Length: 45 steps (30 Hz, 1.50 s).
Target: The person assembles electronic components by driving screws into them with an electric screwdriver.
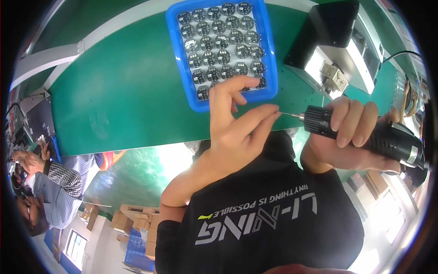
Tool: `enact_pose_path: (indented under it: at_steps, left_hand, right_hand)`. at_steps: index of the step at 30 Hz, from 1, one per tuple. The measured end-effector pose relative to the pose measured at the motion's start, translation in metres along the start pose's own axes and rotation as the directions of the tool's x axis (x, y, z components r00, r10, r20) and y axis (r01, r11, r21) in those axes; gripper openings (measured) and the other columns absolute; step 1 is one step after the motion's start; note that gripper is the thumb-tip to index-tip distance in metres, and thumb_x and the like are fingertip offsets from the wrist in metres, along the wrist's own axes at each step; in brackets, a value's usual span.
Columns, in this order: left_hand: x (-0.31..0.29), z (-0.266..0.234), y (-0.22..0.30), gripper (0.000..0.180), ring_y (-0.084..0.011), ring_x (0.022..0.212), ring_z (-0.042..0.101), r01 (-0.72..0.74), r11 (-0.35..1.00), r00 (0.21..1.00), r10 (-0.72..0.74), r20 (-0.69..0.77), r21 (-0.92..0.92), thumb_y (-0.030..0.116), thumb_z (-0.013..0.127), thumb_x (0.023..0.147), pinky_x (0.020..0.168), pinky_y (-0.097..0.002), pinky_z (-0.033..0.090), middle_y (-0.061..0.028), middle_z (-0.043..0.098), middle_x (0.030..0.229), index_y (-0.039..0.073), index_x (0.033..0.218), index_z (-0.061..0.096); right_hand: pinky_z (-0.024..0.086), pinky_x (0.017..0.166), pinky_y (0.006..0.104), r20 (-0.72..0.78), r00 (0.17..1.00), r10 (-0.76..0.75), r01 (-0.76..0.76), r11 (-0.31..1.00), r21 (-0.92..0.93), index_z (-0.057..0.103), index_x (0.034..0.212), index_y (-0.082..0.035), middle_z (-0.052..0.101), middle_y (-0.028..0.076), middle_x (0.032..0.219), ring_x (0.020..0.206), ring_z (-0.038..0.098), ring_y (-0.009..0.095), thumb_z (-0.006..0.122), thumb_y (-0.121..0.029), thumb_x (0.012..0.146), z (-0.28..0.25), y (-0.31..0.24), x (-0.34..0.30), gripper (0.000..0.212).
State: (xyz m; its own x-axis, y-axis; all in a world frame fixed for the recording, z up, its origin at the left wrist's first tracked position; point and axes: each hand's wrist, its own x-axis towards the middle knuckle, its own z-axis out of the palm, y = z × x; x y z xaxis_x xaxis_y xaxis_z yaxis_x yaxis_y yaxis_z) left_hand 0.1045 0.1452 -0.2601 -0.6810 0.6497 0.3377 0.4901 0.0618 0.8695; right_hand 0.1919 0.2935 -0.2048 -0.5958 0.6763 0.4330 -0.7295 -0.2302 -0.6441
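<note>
Power screwdriver (388, 144), beyond the near right corner of the blue tray (270, 52), gripped firmly in your right hand (349, 123). Your left hand (235, 132), at the tray's near edge, closes to a narrow pinch at the tip of the bit (289, 114); you cannot tell whether a small part lies between. Rows of round circuit boards (227, 71) fill most of the tray; none shows at the bit, and finished boards cannot be told from unfinished. Broad green tabletop (114, 91) extends left of the tray; right of it, a black-and-white device (335, 23) narrows your room.
</note>
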Motion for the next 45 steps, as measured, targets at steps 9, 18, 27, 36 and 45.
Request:
enact_pose_path:
  at_steps: [9, 18, 27, 36, 45]
  left_hand:
    - [0.004, 0.001, 0.005, 0.023, -0.0143, 0.08, 0.045, -0.025, 0.998, 1.0, 0.025, -0.009, -0.063, -0.002, 0.078, 0.064, 0.06, -0.0243, 0.037, -0.0119, 0.053, 0.119, 0.008, 0.084, 0.077]
    - [0.003, -0.006, 0.004, 0.019, -0.0199, 0.082, 0.051, -0.015, 0.999, 1.0, 0.014, -0.024, -0.035, -0.002, 0.075, 0.062, 0.059, -0.0279, 0.037, -0.0153, 0.053, 0.121, 0.005, 0.08, 0.074]
    - [0.002, -0.008, 0.003, 0.02, -0.0204, 0.083, 0.051, -0.022, 0.999, 1.0, 0.021, -0.018, -0.024, -0.002, 0.075, 0.061, 0.06, -0.0283, 0.038, -0.0151, 0.052, 0.122, 0.005, 0.079, 0.073]
    - [0.001, -0.011, 0.008, 0.021, -0.0192, 0.084, 0.049, -0.055, 0.998, 0.998, 0.055, 0.01, 0.042, -0.002, 0.075, 0.062, 0.062, -0.0276, 0.04, -0.0143, 0.051, 0.124, 0.006, 0.081, 0.074]
    - [-0.006, -0.013, 0.006, 0.028, -0.0226, 0.096, 0.05, -0.126, 0.973, 0.991, 0.116, 0.06, 0.193, 0.007, 0.083, 0.063, 0.073, -0.0315, 0.044, -0.014, 0.051, 0.124, 0.01, 0.09, 0.075]
  right_hand:
    - [0.039, 0.054, 0.0254, -0.046, 0.998, -0.053, 0.053, 0.999, 0.009, 0.051, 0.121, -0.006, 0.051, -0.003, 0.066, 0.051, 0.049, 0.009, 0.063, -0.068, 0.082, 0.004, -0.007, 0.003, 0.074]
    - [0.039, 0.053, 0.0258, -0.021, 0.999, -0.043, 0.044, 0.999, 0.019, 0.054, 0.121, -0.004, 0.051, -0.002, 0.065, 0.049, 0.048, 0.009, 0.062, -0.069, 0.081, 0.009, 0.002, 0.0, 0.077]
    - [0.038, 0.055, 0.026, 0.057, 0.998, -0.01, 0.01, 1.0, 0.015, 0.052, 0.126, -0.005, 0.05, -0.002, 0.068, 0.051, 0.049, 0.01, 0.06, -0.068, 0.083, 0.005, 0.002, -0.001, 0.077]
    - [0.038, 0.055, 0.0261, 0.059, 0.998, -0.008, 0.008, 1.0, 0.004, 0.049, 0.127, -0.008, 0.05, -0.002, 0.067, 0.05, 0.048, 0.01, 0.059, -0.069, 0.084, 0.004, 0.003, -0.003, 0.076]
    - [0.039, 0.054, 0.0303, 0.125, 0.991, 0.055, -0.054, 0.998, -0.016, 0.043, 0.134, -0.01, 0.049, 0.001, 0.068, 0.049, 0.046, 0.013, 0.053, -0.077, 0.082, -0.002, 0.011, -0.005, 0.085]
